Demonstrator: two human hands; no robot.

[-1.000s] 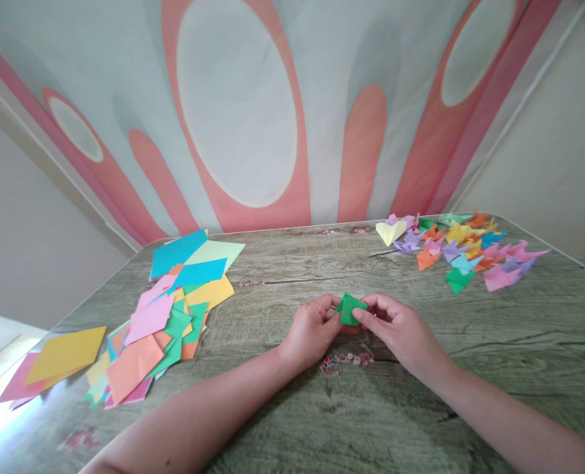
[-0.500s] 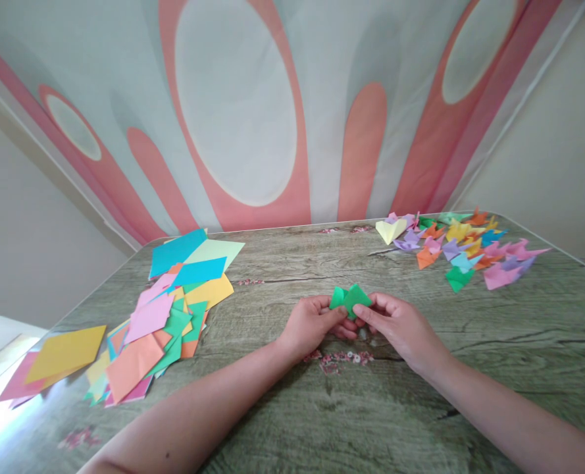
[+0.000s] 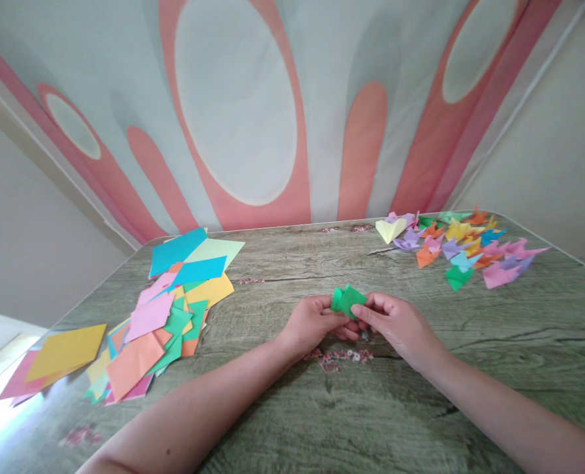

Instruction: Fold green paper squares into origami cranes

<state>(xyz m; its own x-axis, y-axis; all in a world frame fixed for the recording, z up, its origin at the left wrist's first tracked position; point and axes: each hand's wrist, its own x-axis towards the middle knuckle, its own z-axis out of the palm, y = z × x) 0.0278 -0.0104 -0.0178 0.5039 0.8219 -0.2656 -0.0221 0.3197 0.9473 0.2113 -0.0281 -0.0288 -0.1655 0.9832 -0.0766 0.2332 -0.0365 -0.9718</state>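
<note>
A small piece of folded green origami paper (image 3: 349, 301) is held between my two hands, just above the middle of the table. My left hand (image 3: 316, 324) pinches its left and lower side, with the thumb in front and the other fingers partly behind. On the right edge, my right hand (image 3: 389, 318) grips it between thumb and fingers. Two layers of the paper stand apart at the top left. Its back face is hidden from me.
Loose coloured paper sheets (image 3: 149, 317) lie piled on the left, with a yellow sheet (image 3: 68, 355) near the table's left edge. Several folded paper cranes (image 3: 454, 250) cluster at the back right, beside a pale yellow folded piece (image 3: 391, 230). The wood-patterned table (image 3: 282, 421) meets a printed backdrop (image 3: 322, 131).
The green paper has been turned and its layers have spread apart, then drawn closer together again. My left fingers have shifted lower on it; both hands stay in about the same place.
</note>
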